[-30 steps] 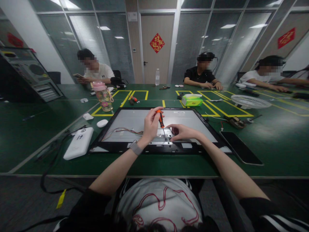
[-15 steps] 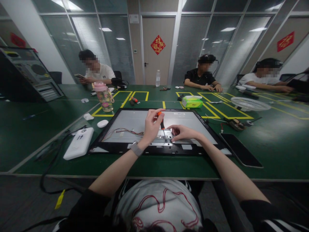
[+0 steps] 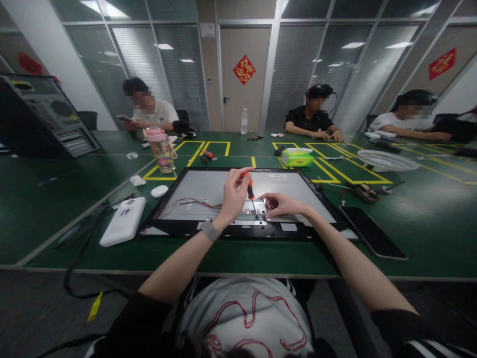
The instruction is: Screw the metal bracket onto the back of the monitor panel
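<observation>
An orange-and-black screwdriver (image 3: pixel 251 191) is held upright, slightly tilted, in my left hand (image 3: pixel 234 191), which is closed round its handle. Its tip meets a small metal plate (image 3: pixel 246 222) near the front edge of a flat display panel (image 3: pixel 201 184) with a black frame. My right hand (image 3: pixel 285 205) rests just right of the screwdriver's shaft, thumb and index finger apart beside the plate, the other fingers curled under. Nothing shows between them. Thin wires (image 3: pixel 201 203) run left from the plate across the panel's grey back.
Left of the panel lie a white power bank (image 3: pixel 123 222), a white case (image 3: pixel 159 191) and a drink bottle (image 3: pixel 161 151). A phone (image 3: pixel 372 232) lies right. Beyond are a green tissue pack (image 3: pixel 297 157), a white round grille (image 3: pixel 387 160) and seated people. A computer case (image 3: pixel 48 114) stands far left.
The top of the screwdriver handle has shifted slightly left within my left hand's fingers. Both hands stay in nearly the same place, and the panel has not moved.
</observation>
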Motion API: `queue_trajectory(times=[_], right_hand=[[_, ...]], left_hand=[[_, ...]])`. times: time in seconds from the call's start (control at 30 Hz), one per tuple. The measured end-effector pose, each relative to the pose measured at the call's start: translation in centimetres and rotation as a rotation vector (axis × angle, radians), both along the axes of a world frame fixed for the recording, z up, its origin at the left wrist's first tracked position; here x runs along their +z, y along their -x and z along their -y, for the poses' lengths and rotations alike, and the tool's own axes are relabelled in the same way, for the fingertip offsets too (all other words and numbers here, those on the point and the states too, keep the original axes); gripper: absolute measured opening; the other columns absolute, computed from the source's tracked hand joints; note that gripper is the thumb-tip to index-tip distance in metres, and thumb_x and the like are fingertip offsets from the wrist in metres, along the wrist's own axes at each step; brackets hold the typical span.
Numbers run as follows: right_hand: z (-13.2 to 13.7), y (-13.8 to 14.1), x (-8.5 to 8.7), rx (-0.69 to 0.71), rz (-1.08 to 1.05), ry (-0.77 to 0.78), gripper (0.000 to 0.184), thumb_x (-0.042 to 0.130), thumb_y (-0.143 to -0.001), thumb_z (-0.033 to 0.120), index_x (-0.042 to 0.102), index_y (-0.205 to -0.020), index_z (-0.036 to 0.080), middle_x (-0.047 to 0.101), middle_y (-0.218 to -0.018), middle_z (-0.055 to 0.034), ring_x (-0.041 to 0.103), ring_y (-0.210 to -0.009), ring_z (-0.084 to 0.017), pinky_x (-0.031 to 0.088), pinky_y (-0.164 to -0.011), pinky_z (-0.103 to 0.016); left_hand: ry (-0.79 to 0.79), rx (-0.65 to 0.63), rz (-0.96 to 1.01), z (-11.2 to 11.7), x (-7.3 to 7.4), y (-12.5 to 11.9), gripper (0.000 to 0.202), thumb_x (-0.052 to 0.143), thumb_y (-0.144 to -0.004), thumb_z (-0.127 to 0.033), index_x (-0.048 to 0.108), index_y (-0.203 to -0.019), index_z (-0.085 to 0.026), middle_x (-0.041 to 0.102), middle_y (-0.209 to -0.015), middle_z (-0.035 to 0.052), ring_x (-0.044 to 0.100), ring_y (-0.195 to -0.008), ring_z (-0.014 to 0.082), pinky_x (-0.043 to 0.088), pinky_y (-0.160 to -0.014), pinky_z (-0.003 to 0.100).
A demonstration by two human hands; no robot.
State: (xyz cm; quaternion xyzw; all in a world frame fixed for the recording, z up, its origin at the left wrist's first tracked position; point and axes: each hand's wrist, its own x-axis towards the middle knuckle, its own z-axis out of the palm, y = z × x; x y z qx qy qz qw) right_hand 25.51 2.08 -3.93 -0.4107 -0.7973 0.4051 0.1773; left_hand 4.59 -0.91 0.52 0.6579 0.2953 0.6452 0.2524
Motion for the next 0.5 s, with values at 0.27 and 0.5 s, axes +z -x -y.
queue_trajectory(times=[0.27,0.5], right_hand=[[0.02,0.01,0.08,0.012,0.016,-0.008,0.074,0.078,-0.062,0.044,0.052,-0.124,0.012,0.047,-0.069,0.0049,0.045,-0.063,-0.010,0.037,-0.060,-0.025],[0.19,0.04,0.37,0.014,0.035,-0.029,0.072,0.078,-0.063,0.045,0.054,-0.124,0.015,0.049,-0.069,0.0045,0.046,-0.064,-0.011,0.037,-0.060,-0.025]], left_hand=[[0.108,-0.202,0.068,-0.54,-0.04,0.20,0.029,0.038,-0.095,-0.024,0.059,-0.115,-0.020,0.066,-0.103,0.0079,0.064,-0.080,0.0130,0.053,-0.074,0.029],[0.034,-0.065,0.000,-0.65,-0.07,0.22,0.015,0.061,-0.083,-0.025,0.067,-0.096,-0.021,0.060,-0.088,0.0025,0.057,-0.076,0.0109,0.049,-0.070,0.023]])
